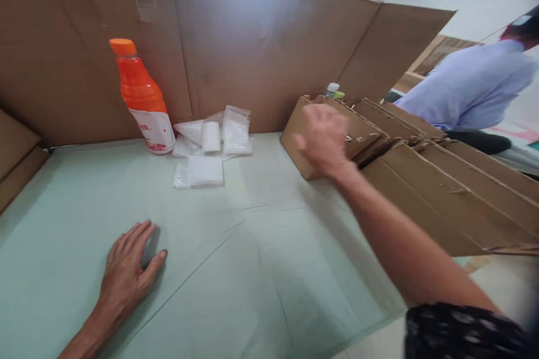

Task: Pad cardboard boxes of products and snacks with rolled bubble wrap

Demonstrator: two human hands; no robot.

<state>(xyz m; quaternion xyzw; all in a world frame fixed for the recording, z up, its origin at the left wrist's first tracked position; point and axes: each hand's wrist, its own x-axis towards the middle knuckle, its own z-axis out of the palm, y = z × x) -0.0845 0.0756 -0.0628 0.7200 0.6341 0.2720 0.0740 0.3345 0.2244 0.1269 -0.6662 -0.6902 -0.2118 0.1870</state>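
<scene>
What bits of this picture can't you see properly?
In the head view:
Right hand: too blurred to tell if it touches the cardboard box.
White-capped bottle: lower part hidden by the box.
Left hand: palm facing down, hidden by the hand's back.
Orange bottle: its label has print too small to read.
Person in pale blue: cut off by the right edge.

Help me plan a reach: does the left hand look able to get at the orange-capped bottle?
Probably yes: the left hand lies open on the tabletop, and no object stands between it and the orange-capped bottle; the bubble-wrap pieces lie to the bottle's right.
</scene>
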